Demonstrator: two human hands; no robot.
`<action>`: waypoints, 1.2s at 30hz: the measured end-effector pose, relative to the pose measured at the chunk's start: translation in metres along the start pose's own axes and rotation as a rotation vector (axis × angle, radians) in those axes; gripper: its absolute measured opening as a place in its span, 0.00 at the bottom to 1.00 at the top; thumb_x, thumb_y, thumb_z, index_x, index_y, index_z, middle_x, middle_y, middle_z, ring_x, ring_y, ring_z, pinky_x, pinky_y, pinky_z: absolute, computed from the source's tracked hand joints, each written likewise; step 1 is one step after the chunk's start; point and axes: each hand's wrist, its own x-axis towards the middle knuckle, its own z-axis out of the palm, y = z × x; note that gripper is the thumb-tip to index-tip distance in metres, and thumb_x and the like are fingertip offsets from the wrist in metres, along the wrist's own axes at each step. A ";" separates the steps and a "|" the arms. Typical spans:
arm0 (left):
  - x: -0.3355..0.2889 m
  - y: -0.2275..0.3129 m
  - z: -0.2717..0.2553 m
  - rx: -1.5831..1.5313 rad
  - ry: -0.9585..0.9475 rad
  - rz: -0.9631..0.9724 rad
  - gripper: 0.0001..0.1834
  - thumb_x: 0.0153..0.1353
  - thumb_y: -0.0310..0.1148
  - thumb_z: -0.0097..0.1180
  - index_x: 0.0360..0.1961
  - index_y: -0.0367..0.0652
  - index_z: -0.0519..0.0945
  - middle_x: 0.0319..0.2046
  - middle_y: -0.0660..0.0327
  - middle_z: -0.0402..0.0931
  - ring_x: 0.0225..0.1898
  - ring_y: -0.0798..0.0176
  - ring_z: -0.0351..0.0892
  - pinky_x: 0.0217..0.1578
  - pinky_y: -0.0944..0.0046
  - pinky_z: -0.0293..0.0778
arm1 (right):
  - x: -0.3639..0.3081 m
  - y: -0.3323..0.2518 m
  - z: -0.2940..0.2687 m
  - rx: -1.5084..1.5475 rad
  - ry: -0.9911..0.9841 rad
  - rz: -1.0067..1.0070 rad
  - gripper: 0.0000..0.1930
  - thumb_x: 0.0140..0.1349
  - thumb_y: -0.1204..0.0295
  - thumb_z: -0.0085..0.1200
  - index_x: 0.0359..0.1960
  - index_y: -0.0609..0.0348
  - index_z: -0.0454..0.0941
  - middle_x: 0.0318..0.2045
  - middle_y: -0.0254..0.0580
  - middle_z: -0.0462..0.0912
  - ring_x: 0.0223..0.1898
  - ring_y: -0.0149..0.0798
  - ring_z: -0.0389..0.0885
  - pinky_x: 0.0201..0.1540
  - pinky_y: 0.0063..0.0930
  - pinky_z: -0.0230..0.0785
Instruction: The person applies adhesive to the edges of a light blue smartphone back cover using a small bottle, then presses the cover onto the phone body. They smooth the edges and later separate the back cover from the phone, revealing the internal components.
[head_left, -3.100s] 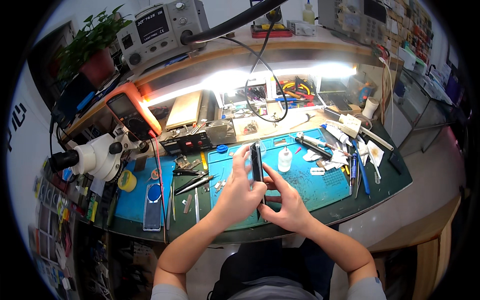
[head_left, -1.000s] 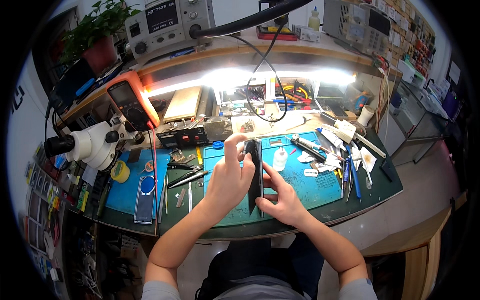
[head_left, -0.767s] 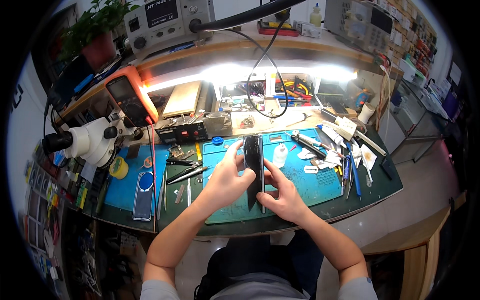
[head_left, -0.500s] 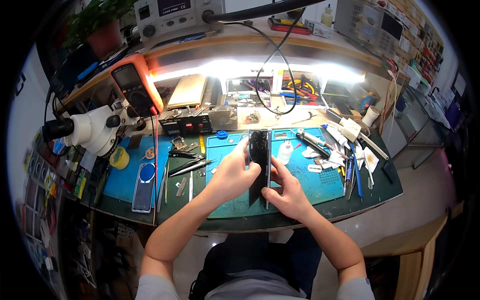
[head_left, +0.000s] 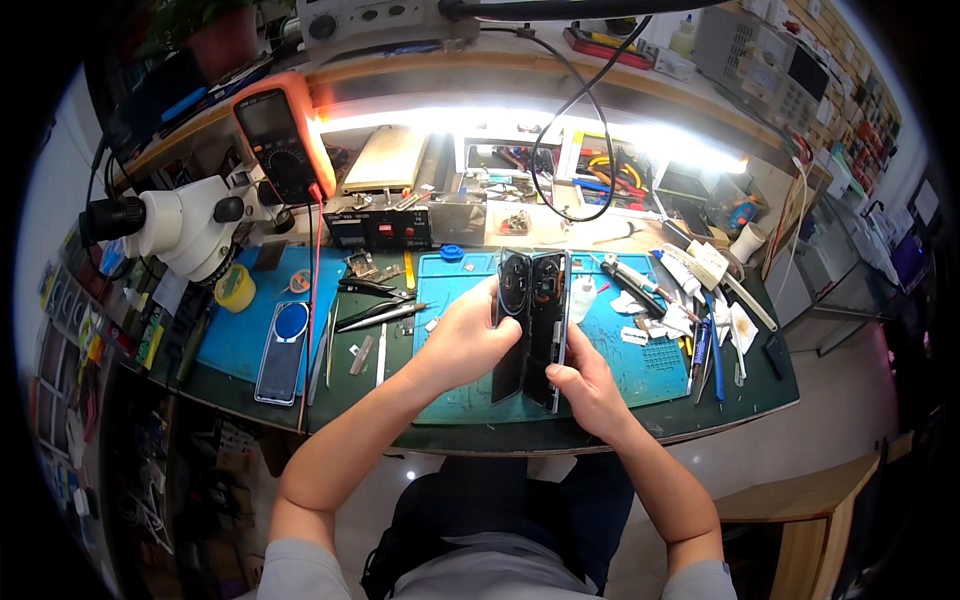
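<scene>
Over the blue work mat (head_left: 460, 395) I hold a dark smartphone opened like a book. My left hand (head_left: 465, 335) is closed on its black back cover (head_left: 510, 372), which has a large round camera ring near the top. Closed round the right edge of the phone body (head_left: 544, 320) is my right hand (head_left: 590, 385), its thumb on the near part of that edge. The two halves stand upright, spread apart in a V, with dark inner parts showing on the body. Behind the phone, a white plastic bottle (head_left: 583, 297) is partly hidden.
Pliers (head_left: 372, 290) and tweezers lie left of the mat. Further left are another phone (head_left: 278, 365), a yellow tub (head_left: 234, 288), a microscope (head_left: 180, 230) and an orange multimeter (head_left: 284, 140). Pens, a blue tool (head_left: 716, 350) and scraps crowd the right side. A black cable (head_left: 545, 170) loops overhead.
The gap between the back cover and the phone body has widened, and the body now shows its inside. My right hand has shifted right with the body. The whole view has shifted slightly.
</scene>
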 end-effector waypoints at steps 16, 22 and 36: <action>-0.015 -0.002 -0.012 -0.151 0.019 0.014 0.21 0.59 0.18 0.48 0.55 0.32 0.77 0.48 0.62 0.79 0.49 0.70 0.75 0.54 0.67 0.72 | -0.003 0.009 0.004 0.420 -0.004 0.117 0.31 0.69 0.69 0.42 0.73 0.68 0.59 0.65 0.48 0.72 0.65 0.36 0.71 0.70 0.33 0.60; -0.021 -0.016 -0.013 -0.259 0.007 -0.063 0.18 0.66 0.21 0.57 0.57 0.34 0.77 0.51 0.61 0.80 0.52 0.70 0.78 0.57 0.64 0.74 | -0.006 0.001 0.010 0.182 -0.023 0.056 0.26 0.75 0.70 0.52 0.70 0.67 0.61 0.61 0.44 0.76 0.60 0.32 0.75 0.64 0.30 0.67; -0.038 -0.022 -0.021 -0.365 0.034 -0.111 0.15 0.64 0.20 0.58 0.53 0.34 0.79 0.47 0.59 0.83 0.47 0.69 0.81 0.50 0.63 0.78 | -0.008 -0.003 0.009 0.317 0.015 0.158 0.25 0.71 0.76 0.52 0.68 0.67 0.64 0.59 0.47 0.78 0.59 0.37 0.78 0.64 0.35 0.70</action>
